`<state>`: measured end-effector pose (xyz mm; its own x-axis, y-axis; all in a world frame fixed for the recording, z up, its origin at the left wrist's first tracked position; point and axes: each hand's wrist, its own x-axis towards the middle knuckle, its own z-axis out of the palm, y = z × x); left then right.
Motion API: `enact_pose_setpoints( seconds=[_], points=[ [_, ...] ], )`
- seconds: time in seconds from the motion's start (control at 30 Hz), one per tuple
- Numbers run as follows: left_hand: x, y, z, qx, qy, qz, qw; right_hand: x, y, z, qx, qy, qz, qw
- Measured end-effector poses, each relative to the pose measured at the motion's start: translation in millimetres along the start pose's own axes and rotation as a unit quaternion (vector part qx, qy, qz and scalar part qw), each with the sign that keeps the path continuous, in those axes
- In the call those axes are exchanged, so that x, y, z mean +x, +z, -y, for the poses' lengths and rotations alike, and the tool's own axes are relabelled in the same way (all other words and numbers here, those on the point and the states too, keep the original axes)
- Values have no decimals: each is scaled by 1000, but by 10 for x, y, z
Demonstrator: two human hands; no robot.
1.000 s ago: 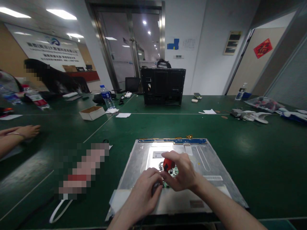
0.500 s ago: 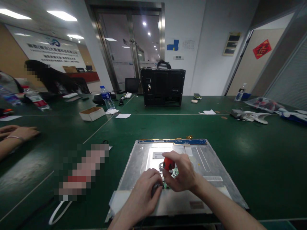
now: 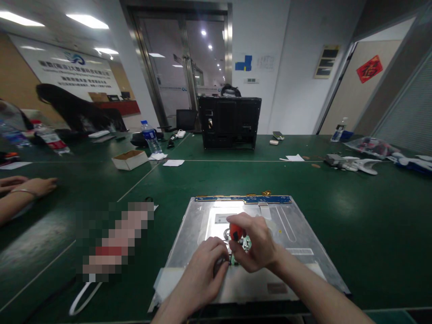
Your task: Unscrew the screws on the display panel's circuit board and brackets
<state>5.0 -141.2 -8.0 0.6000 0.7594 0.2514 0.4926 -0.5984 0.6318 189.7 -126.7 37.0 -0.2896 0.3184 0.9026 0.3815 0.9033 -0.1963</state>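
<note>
A flat metal display panel (image 3: pixel 243 288) lies in front of me, with a blue circuit strip (image 3: pixel 270 200) along its far edge. My right hand (image 3: pixel 254 243) is closed around the red and black handle of a screwdriver (image 3: pixel 235 231), held upright over a small green circuit board (image 3: pixel 248 244) at the panel's middle. The screwdriver's tip is hidden by my fingers. Just left of it, my left hand (image 3: pixel 205 265) rests on the panel, thumb and fingers pinched at the board's near edge. Something dark shows inside that grip, too covered to name.
A blurred-out pinkish item (image 3: pixel 116 243) with a white loop lies left of the panel. Beyond stand an open white box (image 3: pixel 130 160), a water bottle (image 3: pixel 150 137) and a black monitor housing (image 3: pixel 230 123). Another person's hands (image 3: pixel 33 186) rest on the table at left.
The screwdriver handle has turned and tilted slightly to the left in my right hand. My left hand stays in place.
</note>
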Motion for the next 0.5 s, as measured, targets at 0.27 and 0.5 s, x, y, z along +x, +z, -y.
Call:
enact_pose_setpoints(
  seconds=[0.27, 0.5],
  points=[
    [-1, 3, 23, 2, 4, -6, 1000, -58, 22, -5, -19, 16, -7, 1000],
    [-4, -2, 11, 3, 2, -6, 1000, -47, 41, -12, -43, 10, -7, 999]
  ],
)
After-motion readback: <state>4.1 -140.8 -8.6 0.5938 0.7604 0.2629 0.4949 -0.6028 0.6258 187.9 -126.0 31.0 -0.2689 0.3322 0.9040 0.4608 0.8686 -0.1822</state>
